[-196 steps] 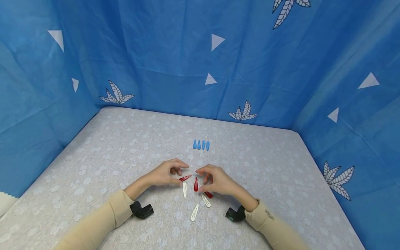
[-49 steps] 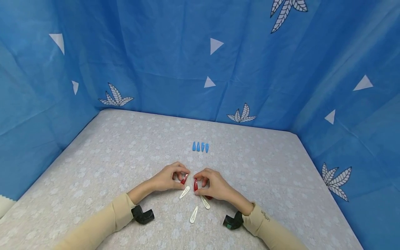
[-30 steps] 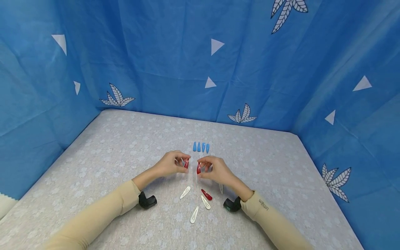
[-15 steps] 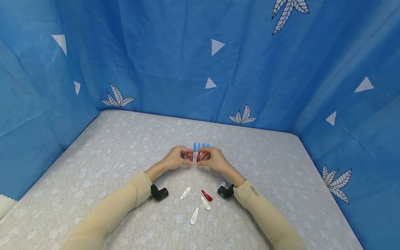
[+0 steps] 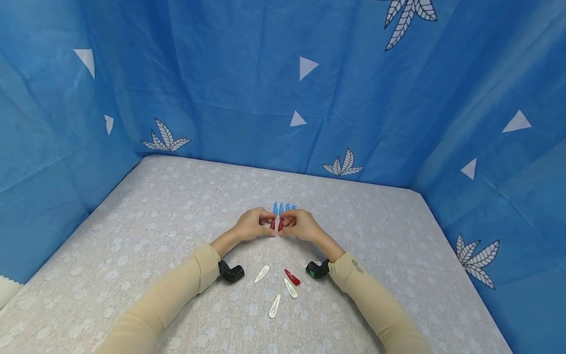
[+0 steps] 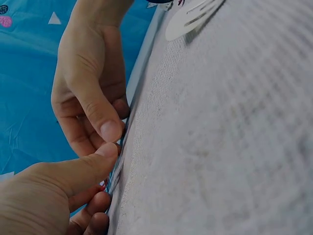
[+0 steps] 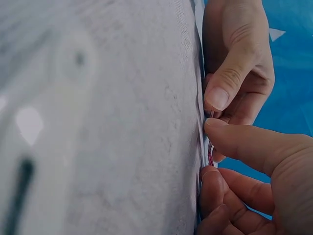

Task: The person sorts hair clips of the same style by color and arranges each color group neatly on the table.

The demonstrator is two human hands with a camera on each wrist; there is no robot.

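My left hand pinches a red snap hair clip between thumb and fingers, at the table surface. Close beside it, my right hand pinches a second red snap hair clip. The two clips stand side by side with a narrow gap, just in front of a row of several blue hair clips. My right fingers partly cover the row's right end. In the left wrist view both thumbs nearly meet, and only a speck of red shows. A red sliver appears in the right wrist view between finger and thumb.
Nearer me on the patterned tablecloth lie a loose red hair clip and several white hair clips. One white clip looms blurred in the right wrist view. Blue curtains hang around the table's back and sides.
Both hands have picked up a red clip each, carried them away from me toward the blue row and drawn closer together. One white clip has turned since the earliest frame.
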